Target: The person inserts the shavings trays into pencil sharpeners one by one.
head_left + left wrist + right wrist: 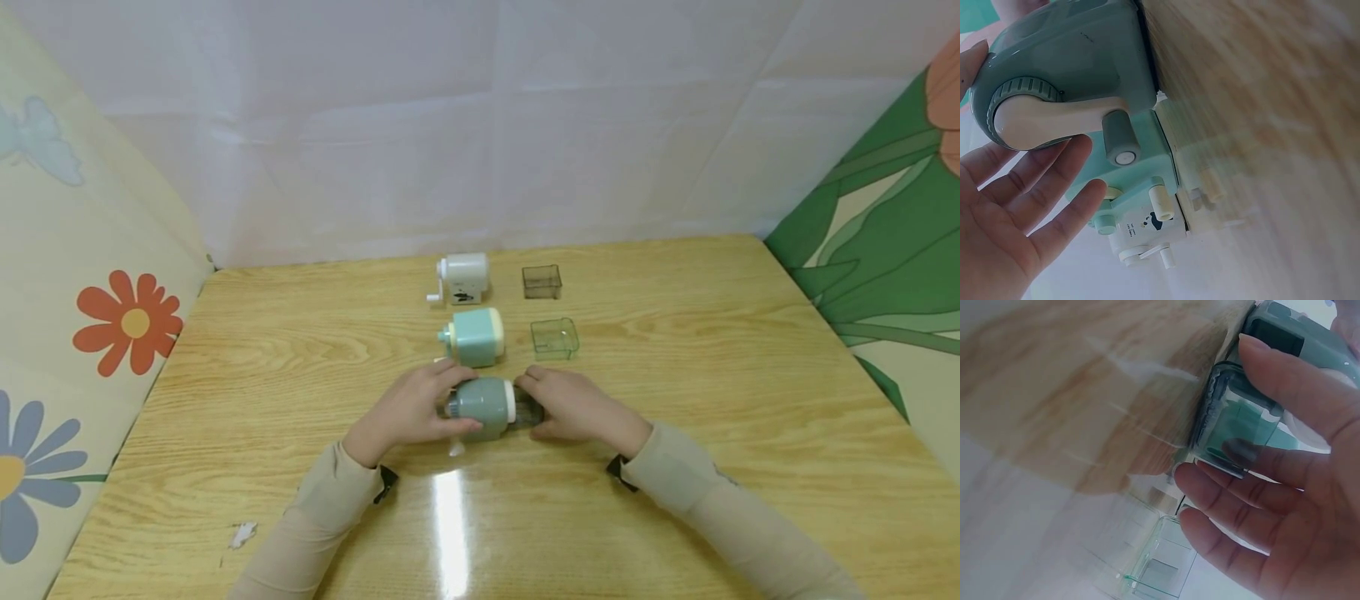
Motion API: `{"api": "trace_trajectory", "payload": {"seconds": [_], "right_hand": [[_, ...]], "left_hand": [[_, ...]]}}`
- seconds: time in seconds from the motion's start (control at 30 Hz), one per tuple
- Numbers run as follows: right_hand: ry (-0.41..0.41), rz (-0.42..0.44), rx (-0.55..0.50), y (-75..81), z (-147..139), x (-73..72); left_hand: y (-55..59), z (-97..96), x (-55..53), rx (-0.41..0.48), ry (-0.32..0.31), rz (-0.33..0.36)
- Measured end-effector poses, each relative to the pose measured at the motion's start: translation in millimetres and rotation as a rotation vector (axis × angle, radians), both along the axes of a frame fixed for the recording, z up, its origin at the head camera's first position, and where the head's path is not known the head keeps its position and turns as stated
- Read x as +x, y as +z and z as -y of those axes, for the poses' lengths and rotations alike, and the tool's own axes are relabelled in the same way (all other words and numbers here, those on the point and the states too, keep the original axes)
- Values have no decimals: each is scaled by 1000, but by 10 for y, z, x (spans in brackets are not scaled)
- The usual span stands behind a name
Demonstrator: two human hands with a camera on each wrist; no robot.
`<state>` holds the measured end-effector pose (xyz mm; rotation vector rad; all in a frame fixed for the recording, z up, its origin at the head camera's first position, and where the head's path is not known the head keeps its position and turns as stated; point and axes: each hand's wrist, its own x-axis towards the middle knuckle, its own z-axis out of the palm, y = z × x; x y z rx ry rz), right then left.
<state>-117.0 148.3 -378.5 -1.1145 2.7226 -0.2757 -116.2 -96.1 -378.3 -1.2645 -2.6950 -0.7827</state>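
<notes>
A dark green crank pencil sharpener (483, 406) lies on the table between both hands. My left hand (416, 406) grips its body at the crank end, thumb on the near side and fingers on the far side. In the left wrist view its pale crank arm (1060, 119) and grey knob (1121, 140) show beside the palm. My right hand (573, 406) pinches the clear dark shavings drawer (1244, 419) by its sides. That drawer sticks partly out of the sharpener's other end; how deep it sits inside is hidden.
Behind stand a mint pencil sharpener (476, 337) and a white one (467, 277). To their right lie a green clear drawer (555, 339) and a smoky clear drawer (542, 282). A torn white patch (243, 534) marks the table's front left.
</notes>
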Motion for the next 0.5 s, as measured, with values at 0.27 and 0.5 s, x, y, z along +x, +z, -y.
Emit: {"api": "trace_trajectory", "payload": {"seconds": [0.27, 0.5], "right_hand": [[2, 2, -16, 1, -10, 5], [-1, 7, -20, 9, -14, 11]], "left_hand": [[1, -1, -3, -4, 3, 10], [10, 3, 1, 0, 2, 10]]}}
